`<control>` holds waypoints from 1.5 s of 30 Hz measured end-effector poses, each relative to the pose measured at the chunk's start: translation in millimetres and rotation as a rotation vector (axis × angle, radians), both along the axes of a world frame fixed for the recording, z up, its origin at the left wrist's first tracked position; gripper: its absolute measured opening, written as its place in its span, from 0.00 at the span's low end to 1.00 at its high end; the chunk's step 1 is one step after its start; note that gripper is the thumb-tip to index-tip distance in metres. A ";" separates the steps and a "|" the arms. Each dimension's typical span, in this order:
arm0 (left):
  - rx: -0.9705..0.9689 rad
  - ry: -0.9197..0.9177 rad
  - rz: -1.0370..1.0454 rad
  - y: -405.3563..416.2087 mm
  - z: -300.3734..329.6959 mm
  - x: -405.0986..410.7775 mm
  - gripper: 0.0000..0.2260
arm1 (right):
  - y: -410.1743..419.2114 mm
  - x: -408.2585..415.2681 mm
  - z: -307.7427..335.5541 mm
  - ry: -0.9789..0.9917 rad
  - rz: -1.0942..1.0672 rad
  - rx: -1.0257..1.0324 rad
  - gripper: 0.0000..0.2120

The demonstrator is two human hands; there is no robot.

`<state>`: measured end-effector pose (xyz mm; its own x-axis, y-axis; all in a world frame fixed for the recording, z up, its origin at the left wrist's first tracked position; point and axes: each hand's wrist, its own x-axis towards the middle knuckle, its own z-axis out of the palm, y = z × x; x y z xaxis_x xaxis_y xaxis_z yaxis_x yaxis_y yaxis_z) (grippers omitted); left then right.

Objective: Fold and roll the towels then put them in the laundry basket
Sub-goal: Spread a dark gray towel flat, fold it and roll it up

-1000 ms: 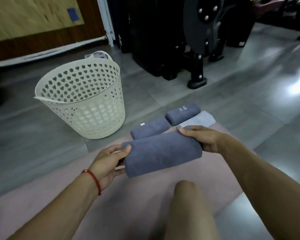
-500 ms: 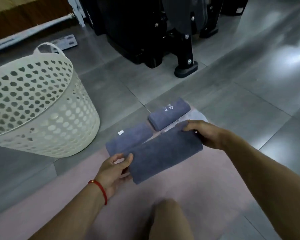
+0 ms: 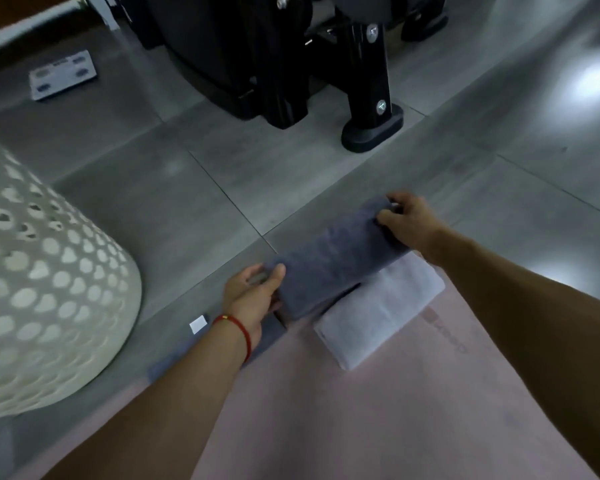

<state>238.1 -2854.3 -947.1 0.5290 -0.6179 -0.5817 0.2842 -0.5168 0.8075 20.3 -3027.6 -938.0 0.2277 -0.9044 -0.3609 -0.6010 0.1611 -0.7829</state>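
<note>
Moved forward since a second ago: rolled grey towel [image 3: 329, 261] now sits at the pink mat's [image 3: 361, 410] far edge, over the floor tiles, partly covering the folded white towel [image 3: 378, 317]. Left hand [image 3: 253, 296] grips its near-left end, thumb on top; right hand [image 3: 407, 221] clutches the far-right end, fingers curled in. Another grey towel [image 3: 267, 336] lies under the left wrist. Laundry basket [image 3: 42, 289] stands off left; black machine base [image 3: 371, 129] behind.
</note>
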 end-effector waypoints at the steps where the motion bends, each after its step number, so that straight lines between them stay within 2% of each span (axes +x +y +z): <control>1: 0.022 -0.071 0.009 -9.9 -10.4 4.0 0.11 | -8.3 5.0 -7.4 0.024 0.015 -0.024 0.19; 8: 0.186 -0.522 0.022 -35.7 -52.5 -3.2 0.14 | -26.8 26.0 -57.5 0.163 0.147 -0.219 0.22; 10: 0.217 -0.561 0.047 -36.0 -54.7 -8.7 0.14 | -23.7 30.5 -63.7 0.207 0.171 -0.259 0.23; 13: 0.224 -0.580 0.044 -36.5 -56.5 -15.1 0.13 | -12.8 37.6 -65.8 0.453 0.194 -0.501 0.24; 15: 0.226 -0.617 -0.011 -37.4 -57.6 -20.4 0.13 | -3.6 47.0 -66.1 0.577 0.273 -0.582 0.27; 17: 0.162 -0.777 -0.113 -35.9 -55.5 -23.9 0.18 | 2.7 56.3 -75.6 0.694 0.399 -0.530 0.30; 18: 0.086 -0.924 -0.205 -35.0 -54.9 -23.4 0.23 | 2.9 58.4 -82.8 0.723 0.430 -0.490 0.32; 20: -0.086 -1.257 -0.561 -35.8 -59.5 -19.3 0.31 | 0.3 58.9 -94.1 0.725 0.428 -0.451 0.33; 21: -0.143 -1.332 -0.738 -36.7 -63.8 -16.2 0.29 | -0.5 58.7 -98.2 0.723 0.421 -0.452 0.33; 22: -0.135 -1.331 -0.868 -37.0 -67.4 -12.9 0.27 | -0.9 58.5 -100.7 0.726 0.418 -0.464 0.32; 24: -0.029 -1.215 -0.984 -36.8 -75.9 -8.0 0.26 | -1.4 58.4 -103.8 0.719 0.413 -0.471 0.33; 25: 0.025 -1.185 -1.008 -35.5 -82.7 -5.8 0.26 | -1.4 58.8 -105.8 0.711 0.415 -0.469 0.33; 30: 0.164 -1.291 -1.084 -33.9 -95.2 -8.0 0.34 | -3.0 57.7 -106.2 0.692 0.429 -0.460 0.32; 34: 0.258 -1.292 -1.141 -37.3 -89.0 -11.8 0.33 | -6.5 57.4 -102.4 0.709 0.475 -0.425 0.32; 38: 0.389 -1.263 -1.199 -41.9 -69.9 -21.6 0.32 | -6.2 59.8 -89.2 0.824 0.516 -0.438 0.32; 40: 0.378 -1.192 -1.149 -40.0 -54.7 -29.5 0.32 | 7.4 62.1 -71.9 0.783 0.492 -0.473 0.32; 42: 0.276 -1.141 -1.015 -22.8 -37.4 -36.2 0.34 | 38.1 63.7 -48.5 0.682 0.461 -0.500 0.31; 45: 0.090 -1.139 -0.749 55.4 -26.5 -35.4 0.37 | 123.7 66.3 -23.0 0.448 0.393 -0.610 0.27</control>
<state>202.7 -2799.0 -973.5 0.2962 -0.9493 -0.1058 -0.8785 -0.3142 0.3600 86.6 -2903.9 -961.0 0.5177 -0.8549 0.0333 -0.7985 -0.4968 -0.3401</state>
